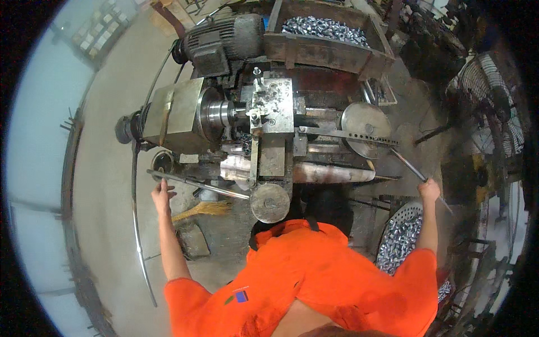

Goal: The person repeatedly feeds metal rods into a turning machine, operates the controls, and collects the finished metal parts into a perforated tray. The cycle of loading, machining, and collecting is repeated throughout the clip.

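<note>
In front of me stands a small lathe-like machine with a round metal spindle [218, 114] on its left and a steel tool block [278, 104] at its middle. My left hand [163, 196] is at the far end of a long lever rod [210, 186], which runs to a round disc [269, 203] near my waist. Its fingers are apart, with a fingertip at or touching the rod. My right hand [429, 190] is closed round a second lever rod [409, 163], slanting down from a larger disc [366, 129] and a flat bar with holes [351, 135].
A wooden box [331, 53] of small metal parts sits behind the machine, beside a dark motor [224, 42]. By my right arm is a perforated basin [400, 227] of similar parts. A straw broom [205, 209] lies below the left lever. A fan [488, 84] stands far right.
</note>
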`<state>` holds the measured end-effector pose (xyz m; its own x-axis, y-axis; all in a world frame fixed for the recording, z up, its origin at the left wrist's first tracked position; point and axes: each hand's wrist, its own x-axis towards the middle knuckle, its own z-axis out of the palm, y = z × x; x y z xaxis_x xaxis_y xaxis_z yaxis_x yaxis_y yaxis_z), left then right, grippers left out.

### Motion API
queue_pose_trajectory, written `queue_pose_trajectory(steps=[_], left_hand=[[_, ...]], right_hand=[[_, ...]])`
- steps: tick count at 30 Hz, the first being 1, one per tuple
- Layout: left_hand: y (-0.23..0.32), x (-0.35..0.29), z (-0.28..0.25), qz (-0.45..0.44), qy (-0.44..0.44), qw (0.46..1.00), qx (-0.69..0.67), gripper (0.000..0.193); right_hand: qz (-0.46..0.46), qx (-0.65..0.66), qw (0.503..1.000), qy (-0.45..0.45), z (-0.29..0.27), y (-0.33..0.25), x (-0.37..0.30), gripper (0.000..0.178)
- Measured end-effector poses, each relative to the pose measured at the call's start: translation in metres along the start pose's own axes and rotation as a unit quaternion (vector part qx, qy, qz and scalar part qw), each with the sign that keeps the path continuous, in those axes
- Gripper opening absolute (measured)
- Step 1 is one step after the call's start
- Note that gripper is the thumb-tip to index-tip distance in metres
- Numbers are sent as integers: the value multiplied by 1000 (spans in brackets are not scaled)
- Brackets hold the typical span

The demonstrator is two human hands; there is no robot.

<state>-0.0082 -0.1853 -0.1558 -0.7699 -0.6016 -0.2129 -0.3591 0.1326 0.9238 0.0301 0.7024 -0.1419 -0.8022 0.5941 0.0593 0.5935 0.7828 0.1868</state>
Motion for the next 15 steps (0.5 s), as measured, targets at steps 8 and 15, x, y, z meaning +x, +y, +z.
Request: queue_pose_trajectory(steps=[8,15], left_hand=[[0,-1,69,-34,80,991,-104,29],[1,-4,73,22,77,988,-132,26]], right_hand=[[-28,190,981,-21,2,-24,-148,28],[49,346,932,-98,-26,-64,-200,28]])
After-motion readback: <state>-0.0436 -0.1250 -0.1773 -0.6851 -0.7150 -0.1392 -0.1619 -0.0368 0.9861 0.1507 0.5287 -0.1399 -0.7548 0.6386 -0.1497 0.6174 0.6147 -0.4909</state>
